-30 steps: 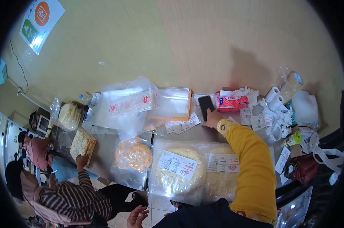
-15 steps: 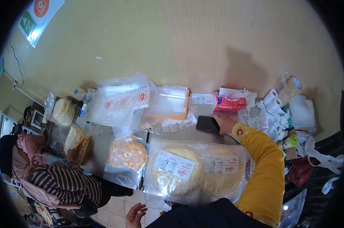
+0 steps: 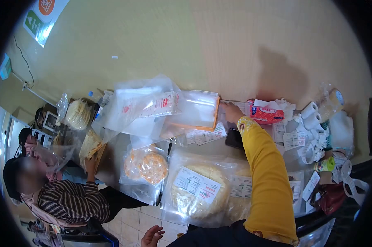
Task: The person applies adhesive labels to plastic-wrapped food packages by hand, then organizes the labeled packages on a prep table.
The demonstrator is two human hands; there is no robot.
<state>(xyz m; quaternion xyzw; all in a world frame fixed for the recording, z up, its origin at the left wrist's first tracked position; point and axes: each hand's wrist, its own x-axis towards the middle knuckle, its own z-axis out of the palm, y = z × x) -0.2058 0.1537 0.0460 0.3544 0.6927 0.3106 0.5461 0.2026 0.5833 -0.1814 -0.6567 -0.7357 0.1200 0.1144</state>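
Note:
My right hand [image 3: 232,112] reaches across the table to the back, its fingers stretched out over the spot where a printed label sheet lies, beside the orange-edged tray [image 3: 217,113]. Its fingertips are small in view, and I see nothing lifted in them. A black phone [image 3: 234,138] lies just in front, partly hidden by my yellow sleeve. Low at the front edge of view, my left hand [image 3: 152,236] hangs with loosely bent fingers apart and nothing in it. Between my hands lie labelled clear bags of pale, round food, a left bag [image 3: 198,191] and a right bag [image 3: 239,189], the latter partly covered by my arm.
A red tissue pack [image 3: 267,113], paper rolls [image 3: 311,115] and crumpled paper crowd the back right. Clear plastic bags [image 3: 147,107] cover the back left. Bagged orange-flecked rounds [image 3: 152,166] lie left of centre. A person [image 3: 70,201] at left handles flatbread [image 3: 91,148].
My right hand has let go of the phone and moved back and left towards the label sheet by the tray. The view has shifted, so the table appears further right.

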